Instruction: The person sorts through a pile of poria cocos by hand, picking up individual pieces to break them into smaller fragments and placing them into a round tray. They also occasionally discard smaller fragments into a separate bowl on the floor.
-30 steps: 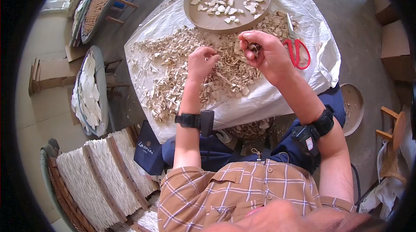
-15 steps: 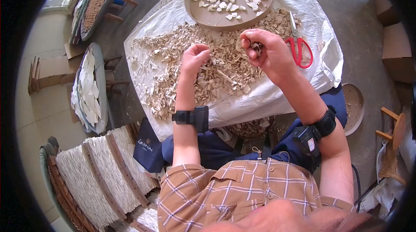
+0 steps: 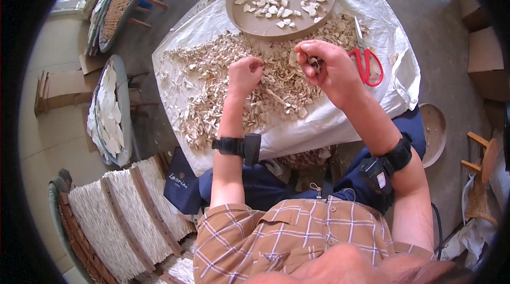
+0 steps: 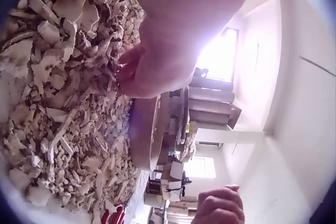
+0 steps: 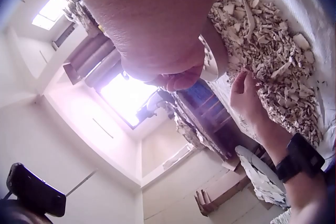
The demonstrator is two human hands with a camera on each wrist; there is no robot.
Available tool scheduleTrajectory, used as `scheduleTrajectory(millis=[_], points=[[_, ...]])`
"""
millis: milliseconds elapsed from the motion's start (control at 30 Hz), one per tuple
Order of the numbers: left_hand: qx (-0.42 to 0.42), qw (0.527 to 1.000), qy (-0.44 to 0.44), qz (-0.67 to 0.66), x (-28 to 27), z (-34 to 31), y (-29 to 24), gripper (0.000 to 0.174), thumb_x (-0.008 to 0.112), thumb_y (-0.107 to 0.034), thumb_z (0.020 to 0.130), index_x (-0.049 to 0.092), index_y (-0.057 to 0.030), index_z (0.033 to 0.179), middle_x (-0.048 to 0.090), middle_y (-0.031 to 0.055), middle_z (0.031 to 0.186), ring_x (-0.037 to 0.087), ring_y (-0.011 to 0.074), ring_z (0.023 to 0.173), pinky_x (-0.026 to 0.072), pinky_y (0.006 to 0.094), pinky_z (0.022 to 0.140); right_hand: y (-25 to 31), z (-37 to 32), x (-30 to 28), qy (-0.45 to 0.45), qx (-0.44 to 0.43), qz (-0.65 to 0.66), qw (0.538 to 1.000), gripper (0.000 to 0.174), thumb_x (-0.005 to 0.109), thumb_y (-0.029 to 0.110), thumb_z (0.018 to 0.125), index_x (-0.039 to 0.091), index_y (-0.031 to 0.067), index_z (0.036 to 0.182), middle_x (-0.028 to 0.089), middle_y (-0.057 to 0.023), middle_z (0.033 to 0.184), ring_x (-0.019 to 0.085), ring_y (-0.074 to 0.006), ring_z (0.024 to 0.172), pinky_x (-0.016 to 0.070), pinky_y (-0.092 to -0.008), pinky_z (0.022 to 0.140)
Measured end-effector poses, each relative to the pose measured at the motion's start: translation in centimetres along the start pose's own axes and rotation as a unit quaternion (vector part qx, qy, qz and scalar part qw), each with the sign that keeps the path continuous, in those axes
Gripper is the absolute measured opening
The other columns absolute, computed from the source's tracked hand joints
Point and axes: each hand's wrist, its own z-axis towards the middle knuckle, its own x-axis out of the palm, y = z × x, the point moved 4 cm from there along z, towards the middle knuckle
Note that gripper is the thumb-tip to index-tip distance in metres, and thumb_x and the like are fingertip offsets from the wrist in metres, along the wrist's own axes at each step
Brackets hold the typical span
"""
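Evidently both hands are at work over a broad heap of pale dried flakes (image 3: 281,79), spread on a white sheet (image 3: 340,125). The left hand (image 3: 244,77) is down at the heap, thumb and fingers bent together, their tips among the flakes in the left wrist view; whether that grip pinches a flake cannot be told. The right hand (image 3: 330,67) is raised clear of the heap, its grip curled around a few small fragments (image 3: 314,62), pale and dark, which sit inside the bent fingers and show between them and the thumb. The heap thus lies directly under and around the left grip, and below the right one. Beyond both hands stands a round shallow tray (image 3: 255,24) bearing larger, whiter pieces (image 3: 277,3). Red-handled scissors (image 3: 362,45) lie just beside the right hand, on its outer side.
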Motion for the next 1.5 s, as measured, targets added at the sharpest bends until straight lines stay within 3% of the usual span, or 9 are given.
scheduleTrajectory(millis=[433, 633, 700, 867, 933, 1100, 1167, 1300, 1500], points=[[0.022, 0.995, 0.042, 0.090, 0.5, 0.2, -0.8, 0.017, 0.064, -0.014, 0.066, 0.064, -0.0060, 0.081, 0.063, 0.0079, 0.072, 0.060, 0.0152, 0.062, 0.0486, 0.0260, 0.062, -0.9, 0.2, -0.2, 0.003, 0.017, -0.011, 1.000, 0.015, 0.050, 0.016, 0.079, 0.058, 0.0039, 0.085, 0.052, -0.0005, 0.069, 0.045, -0.0060, 0.053, 0.0366, -0.0190, 0.045], [-0.129, 0.970, -0.017, -0.204, -1.3, -0.2, 0.6, 0.012, 0.063, -0.006, 0.071, 0.063, -0.0004, 0.082, 0.063, 0.0051, 0.072, 0.059, 0.0113, 0.062, 0.0477, 0.0216, 0.059, -1.5, 0.4, -0.4, -0.010, 0.016, -0.026, 0.999, 0.016, 0.049, 0.017, 0.080, 0.057, 0.0035, 0.085, 0.052, -0.0009, 0.069, 0.045, -0.0062, 0.053, 0.0365, -0.0196, 0.045], [-0.150, 0.893, -0.028, -0.424, -2.6, -0.9, -0.9, 0.013, 0.063, -0.003, 0.073, 0.062, 0.0018, 0.084, 0.062, 0.0046, 0.075, 0.058, 0.0098, 0.065, 0.0468, 0.0196, 0.060, -2.3, 0.6, -0.6, -0.028, 0.024, -0.035, 0.999, 0.019, 0.049, 0.020, 0.082, 0.057, 0.0036, 0.086, 0.053, -0.0017, 0.071, 0.047, -0.0072, 0.055, 0.0395, -0.0206, 0.047], [-0.030, 0.964, 0.034, -0.264, -4.6, -1.9, -10.0, 0.021, 0.063, -0.004, 0.073, 0.060, 0.0008, 0.093, 0.062, 0.0053, 0.079, 0.058, 0.0098, 0.070, 0.0466, 0.0204, 0.064, -4.6, 0.8, -0.6, -0.062, 0.072, -0.026, 0.995, 0.024, 0.047, 0.027, 0.084, 0.056, 0.0042, 0.087, 0.055, -0.0029, 0.075, 0.052, -0.0093, 0.059, 0.0437, -0.0225, 0.050], [0.101, 0.984, 0.045, -0.142, -4.9, -2.1, -13.0, 0.022, 0.063, -0.002, 0.072, 0.060, -0.0003, 0.094, 0.063, 0.0043, 0.080, 0.059, 0.0087, 0.073, 0.0474, 0.0205, 0.065, -4.6, 0.6, -0.1, -0.074, 0.087, 0.011, 0.993, 0.026, 0.044, 0.028, 0.085, 0.055, 0.0045, 0.085, 0.054, -0.0037, 0.074, 0.051, -0.0094, 0.057, 0.0416, -0.0222, 0.047], [-0.027, 0.934, -0.016, -0.355, -4.0, -1.7, -8.0, 0.020, 0.057, 0.003, 0.074, 0.060, -0.0002, 0.093, 0.063, 0.0068, 0.084, 0.060, 0.0105, 0.076, 0.0481, 0.0214, 0.068, -1.9, 1.2, -1.3, -0.076, 0.042, 0.027, 0.996, 0.023, 0.043, 0.024, 0.086, 0.054, 0.0032, 0.086, 0.051, -0.0029, 0.068, 0.043, -0.0068, 0.051, 0.0331, -0.0202, 0.042], [-0.073, 0.964, 0.011, -0.257, -3.1, -1.7, -6.1, 0.017, 0.056, 0.002, 0.075, 0.061, -0.0010, 0.091, 0.064, 0.0074, 0.084, 0.060, 0.0103, 0.076, 0.0478, 0.0207, 0.068, -0.5, 1.3, -2.3, -0.083, -0.014, 0.073, 0.994, 0.022, 0.044, 0.022, 0.086, 0.054, 0.0022, 0.086, 0.050, -0.0028, 0.067, 0.042, -0.0066, 0.050, 0.0329, -0.0192, 0.043], [-0.003, 0.998, 0.063, 0.001, 0.1, -1.9, -4.6, 0.015, 0.063, -0.010, 0.069, 0.063, -0.0057, 0.083, 0.060, 0.0074, 0.088, 0.059, 0.0184, 0.076, 0.0473, 0.0291, 0.068, 0.3, 0.8, -2.6, -0.091, -0.013, 0.088, 0.992, 0.021, 0.045, 0.020, 0.086, 0.054, 0.0014, 0.087, 0.050, -0.0026, 0.068, 0.041, -0.0069, 0.050, 0.0326, -0.0198, 0.044], [0.099, 0.990, 0.057, 0.079, 2.6, -1.9, -4.6, 0.022, 0.064, -0.011, 0.065, 0.062, -0.0087, 0.087, 0.055, 0.0098, 0.084, 0.056, 0.0247, 0.071, 0.0454, 0.0334, 0.066, -0.2, 0.4, -1.9, -0.061, -0.005, 0.059, 0.996, 0.019, 0.045, 0.020, 0.086, 0.054, 0.0038, 0.086, 0.049, -0.0016, 0.070, 0.041, -0.0063, 0.052, 0.0317, -0.0187, 0.043]])
